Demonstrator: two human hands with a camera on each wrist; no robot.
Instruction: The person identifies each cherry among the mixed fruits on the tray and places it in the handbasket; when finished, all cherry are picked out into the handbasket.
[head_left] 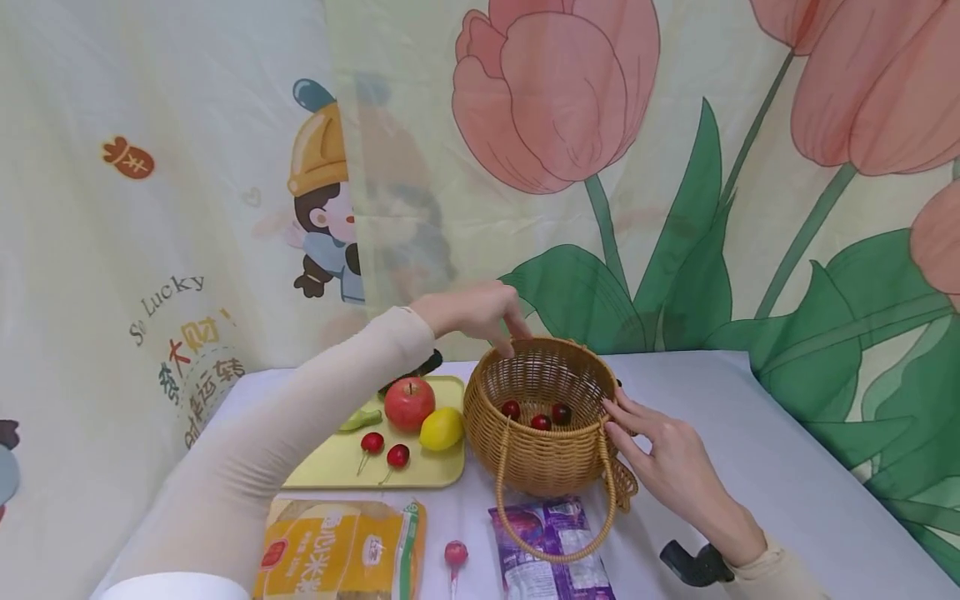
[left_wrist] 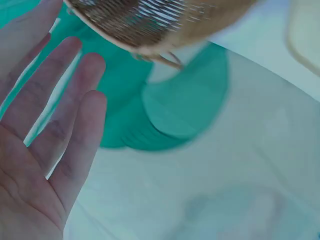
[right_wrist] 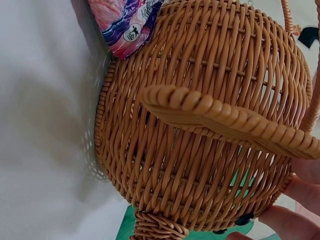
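A round wicker basket [head_left: 540,462] stands upright with its handle folded down toward the front. Several dark red cherries [head_left: 541,422] lie inside it. Above the basket's far left rim hovers my left hand [head_left: 476,315]; the left wrist view shows its fingers [left_wrist: 82,130] spread and fairly straight, holding nothing, beside the rim. My right hand [head_left: 671,454] touches the basket's right side near the handle's base with extended fingertips. In the right wrist view its fingers [right_wrist: 295,220] rest against the rim, partly cut off by the frame.
Left of the basket, a yellow tray [head_left: 337,467] bears an apple [head_left: 409,404], a lemon [head_left: 442,429], cherries [head_left: 398,456] and a green item [head_left: 362,419]. In front lie an orange food packet [head_left: 337,550], a lollipop [head_left: 455,552] and a purple packet [head_left: 551,550].
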